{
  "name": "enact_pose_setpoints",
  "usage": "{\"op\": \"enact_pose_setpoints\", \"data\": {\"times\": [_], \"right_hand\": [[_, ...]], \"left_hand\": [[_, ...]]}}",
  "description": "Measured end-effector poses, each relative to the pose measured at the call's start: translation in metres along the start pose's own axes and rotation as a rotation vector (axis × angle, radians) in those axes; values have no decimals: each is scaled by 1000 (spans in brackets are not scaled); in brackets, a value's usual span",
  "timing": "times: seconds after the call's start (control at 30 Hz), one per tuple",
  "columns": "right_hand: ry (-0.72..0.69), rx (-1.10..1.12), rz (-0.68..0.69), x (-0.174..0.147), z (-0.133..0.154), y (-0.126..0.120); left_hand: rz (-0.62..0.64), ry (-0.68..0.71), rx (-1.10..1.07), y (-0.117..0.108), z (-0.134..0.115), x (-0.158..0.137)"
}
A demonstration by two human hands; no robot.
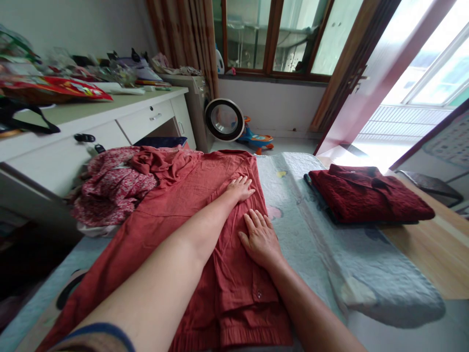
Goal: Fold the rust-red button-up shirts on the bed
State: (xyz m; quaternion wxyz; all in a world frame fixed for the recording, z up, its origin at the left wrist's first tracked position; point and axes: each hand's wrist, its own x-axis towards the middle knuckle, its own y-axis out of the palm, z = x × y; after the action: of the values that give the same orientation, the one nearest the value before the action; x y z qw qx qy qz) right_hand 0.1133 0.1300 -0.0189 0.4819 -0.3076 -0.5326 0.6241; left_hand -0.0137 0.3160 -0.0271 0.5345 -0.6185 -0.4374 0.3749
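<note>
A rust-red shirt [176,210] lies spread over a pale blue quilted cloth [296,254], with one sleeve folded in along its right side. My left hand [241,188] presses flat on the shirt near its far right edge, fingers stretched out. Closer to me, my right hand [261,238] rests open on the folded sleeve, its fingers spread. The buttoned cuff [259,294] of that sleeve shows below my right hand. Parts of the shirt are hidden under my left forearm.
A folded dark red garment [370,193] sits on the right, atop another dark one. Crumpled pink patterned clothes [113,181] are heaped at the left beside a white cabinet [66,161]. Beyond the table stand a washing machine with its round door [224,120] ajar and a blue-orange toy [256,137].
</note>
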Motion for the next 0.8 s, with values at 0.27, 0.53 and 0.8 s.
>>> {"op": "enact_pose_setpoints", "data": {"times": [0.27, 0.53, 0.8], "right_hand": [[-3, 13, 7, 0, -1, 0], [-8, 1, -6, 1, 0, -1], [-34, -38, -33, 1, -4, 2]], "left_hand": [[-187, 41, -44, 5, 3, -20], [-260, 84, -130, 7, 10, -93], [-66, 8, -64, 3, -17, -182]]}}
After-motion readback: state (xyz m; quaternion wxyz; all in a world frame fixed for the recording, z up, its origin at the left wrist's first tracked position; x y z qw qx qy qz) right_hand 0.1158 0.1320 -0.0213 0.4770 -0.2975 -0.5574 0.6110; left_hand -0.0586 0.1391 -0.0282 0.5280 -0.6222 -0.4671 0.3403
